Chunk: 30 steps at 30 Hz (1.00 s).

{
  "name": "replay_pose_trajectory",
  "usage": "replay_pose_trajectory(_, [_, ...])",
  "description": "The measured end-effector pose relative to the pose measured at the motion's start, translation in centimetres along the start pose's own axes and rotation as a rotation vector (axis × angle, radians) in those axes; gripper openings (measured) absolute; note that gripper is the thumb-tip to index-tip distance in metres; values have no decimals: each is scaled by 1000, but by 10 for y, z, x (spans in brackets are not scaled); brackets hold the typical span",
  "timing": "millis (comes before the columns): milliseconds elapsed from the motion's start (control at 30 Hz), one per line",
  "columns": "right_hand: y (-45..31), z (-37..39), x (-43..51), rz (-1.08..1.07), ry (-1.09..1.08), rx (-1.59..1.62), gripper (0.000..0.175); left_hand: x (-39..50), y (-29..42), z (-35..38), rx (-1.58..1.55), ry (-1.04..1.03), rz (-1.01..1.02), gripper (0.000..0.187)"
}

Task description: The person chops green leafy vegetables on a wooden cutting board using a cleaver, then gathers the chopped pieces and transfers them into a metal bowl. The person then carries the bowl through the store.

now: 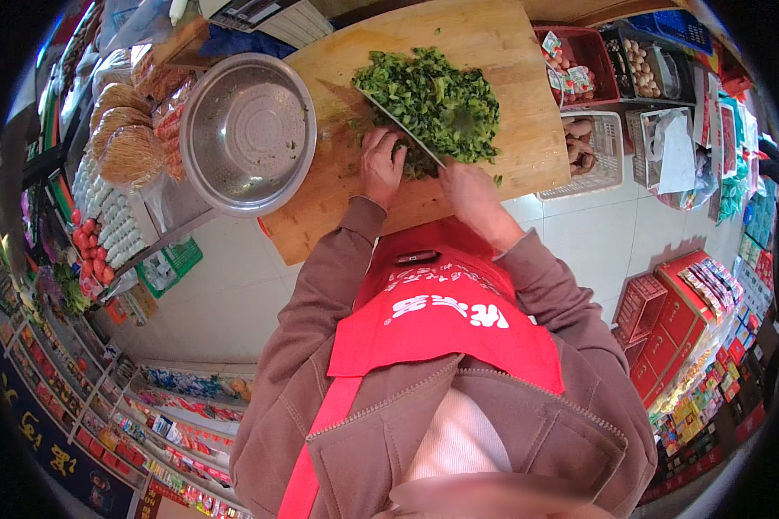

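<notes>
A heap of chopped leafy greens (438, 97) lies on a thick wooden cutting board (526, 143). My right hand (474, 194), slightly blurred, grips a kitchen knife (402, 126) by its handle. Seen nearly edge-on, the blade slants up and left along the heap's near-left side. Just left of the blade, my left hand (382, 167) has curled fingers against a smaller, darker bunch of greens (419, 159). Its fingertips are partly hidden. To the left, a wide stainless steel basin (250, 133) overlaps the board's edge, with a few green bits stuck inside.
Wrapped dry noodles (130, 149) and egg trays (113, 220) lie beyond the basin. A green basket (169, 266) is on the floor. At right are a red crate (607, 71), a white basket of root vegetables (613, 152) and stacked red cartons (672, 331). The board's near edge almost meets my red apron (441, 311).
</notes>
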State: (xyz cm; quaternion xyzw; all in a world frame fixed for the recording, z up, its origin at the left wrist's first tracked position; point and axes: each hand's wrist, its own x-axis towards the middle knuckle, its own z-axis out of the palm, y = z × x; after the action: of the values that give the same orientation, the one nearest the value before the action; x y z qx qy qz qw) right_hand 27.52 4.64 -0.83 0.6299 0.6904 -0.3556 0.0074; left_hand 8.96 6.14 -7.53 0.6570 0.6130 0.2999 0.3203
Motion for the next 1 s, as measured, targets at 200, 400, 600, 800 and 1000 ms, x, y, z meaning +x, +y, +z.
replay_pose_trajectory(200, [7, -26, -1, -73, 62, 124, 26, -11, 9, -15, -112, 145, 20, 22])
replay_pose_trajectory(400, [7, -46, -41, -58, -39, 54, 25, -16, 3, -16, 6, 108, 62, 28])
replay_pose_trajectory(600, [-5, -4, -22, -41, -48, 22, 23, -10, -8, -8, 81, -12, 40, 26])
replay_pose_trajectory(800, [-7, 0, 14, -112, 121, 229, 26, -16, -1, -23, -40, 10, 30, 34])
replay_pose_trajectory(1000, [5, -38, -37, -90, -23, 234, 25, -39, 12, -36, 62, 109, -78, 42])
